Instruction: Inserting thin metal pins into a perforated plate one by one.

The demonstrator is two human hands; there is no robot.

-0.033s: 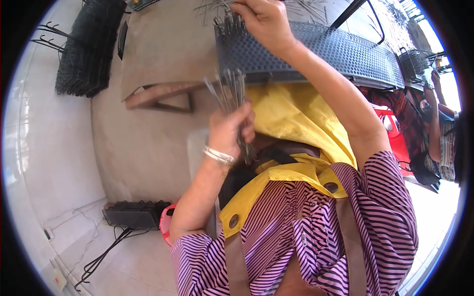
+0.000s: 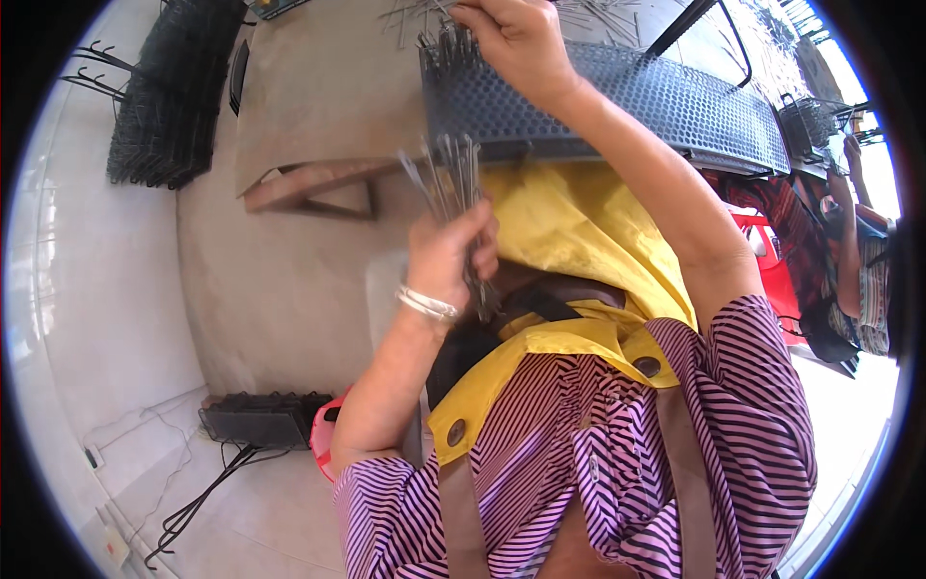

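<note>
My left hand [image 2: 449, 253] is closed round a bundle of thin grey metal rods [image 2: 455, 179], held upright above my lap; some rods seem to have small looped tips. Farther up, my right hand [image 2: 526, 48] reaches over the left end of a dark perforated board [image 2: 608, 106]. Its thumb and fingers pinch together at what looks like one thin metal rod, partly cut off by the upper edge. Just below those fingers, several rods [image 2: 446, 53] stand close together in the board's holes. A yellow apron [image 2: 579, 217] covers my lap.
Loose rods [image 2: 603, 17] lie beyond the board. A brown angled frame [image 2: 318, 185] juts out left of my hand. Stacked black racks [image 2: 169, 106] stand at far left, another black rack [image 2: 265, 422] at lower left. A co-worker [image 2: 849, 232] sits at right by a red chair [image 2: 772, 261].
</note>
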